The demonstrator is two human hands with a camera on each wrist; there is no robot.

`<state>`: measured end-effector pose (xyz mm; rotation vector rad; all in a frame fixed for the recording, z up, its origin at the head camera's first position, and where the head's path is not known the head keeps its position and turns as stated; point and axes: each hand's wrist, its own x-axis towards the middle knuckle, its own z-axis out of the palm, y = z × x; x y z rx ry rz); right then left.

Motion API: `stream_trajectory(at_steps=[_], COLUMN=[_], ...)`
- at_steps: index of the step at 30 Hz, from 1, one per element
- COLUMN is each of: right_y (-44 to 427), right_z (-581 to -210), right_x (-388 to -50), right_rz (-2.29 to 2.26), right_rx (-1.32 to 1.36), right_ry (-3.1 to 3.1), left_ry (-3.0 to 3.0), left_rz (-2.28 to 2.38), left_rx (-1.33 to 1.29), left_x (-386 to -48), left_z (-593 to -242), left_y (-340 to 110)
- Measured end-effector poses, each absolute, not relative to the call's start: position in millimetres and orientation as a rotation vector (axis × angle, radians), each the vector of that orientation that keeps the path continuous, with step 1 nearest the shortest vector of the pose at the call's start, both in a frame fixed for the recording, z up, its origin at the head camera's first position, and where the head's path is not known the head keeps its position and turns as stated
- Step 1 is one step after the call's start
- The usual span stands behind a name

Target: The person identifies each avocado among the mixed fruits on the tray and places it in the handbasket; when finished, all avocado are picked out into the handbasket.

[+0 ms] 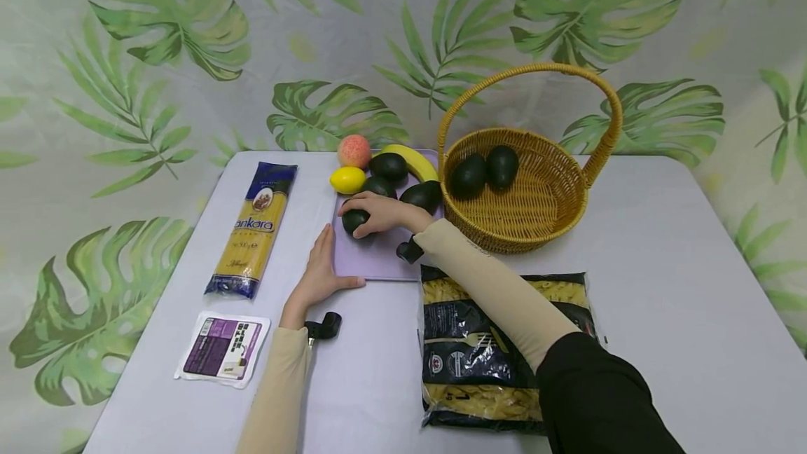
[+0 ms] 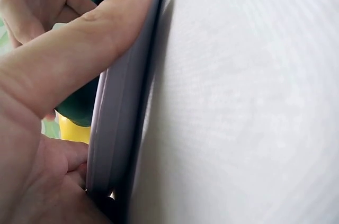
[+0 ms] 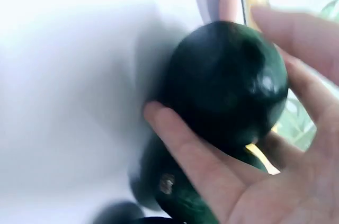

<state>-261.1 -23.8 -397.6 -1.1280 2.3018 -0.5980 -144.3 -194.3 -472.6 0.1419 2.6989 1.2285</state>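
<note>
My right hand (image 1: 384, 214) grips a dark green avocado (image 1: 355, 221) near the left side of a lilac tray (image 1: 378, 268). In the right wrist view, the fingers and thumb curve round that avocado (image 3: 222, 81), with another avocado (image 3: 183, 192) just behind. Straight-fingered, my left hand (image 1: 319, 273) rests against the tray's near left corner, fingers along the left side and thumb along the front. The left wrist view has its thumb on the tray's rim (image 2: 119, 107). Several more avocados (image 1: 421, 195), a lemon (image 1: 347, 180), a peach (image 1: 354, 151) and a banana (image 1: 412, 160) lie at the tray's far part.
Right of the tray stands a wicker basket (image 1: 523, 212) with a tall handle and two avocados (image 1: 502, 167) inside. A large pasta bag (image 1: 466, 363) lies under my right forearm. On the left are a spaghetti pack (image 1: 252, 233) and a white-and-purple packet (image 1: 223, 349).
</note>
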Motion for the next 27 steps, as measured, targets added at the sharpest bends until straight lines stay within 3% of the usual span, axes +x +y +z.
stream_trajectory(at_steps=[9, 16, 27], right_y=[-8, 23, 115], right_z=[-401, -382, -348], right_x=[-259, -254, -249], right_rz=[-0.884, -1.118, -1.415], right_rx=[-1.181, -1.044, -0.877], right_ry=[2.212, 2.064, 1.973], left_ry=[2.700, 2.701, 2.707], left_rz=[1.239, 1.231, 1.375], left_rx=[0.151, 0.119, 0.172], left_x=[-145, -144, -140], left_z=[-473, -473, -477], left_y=[-193, -194, -194])
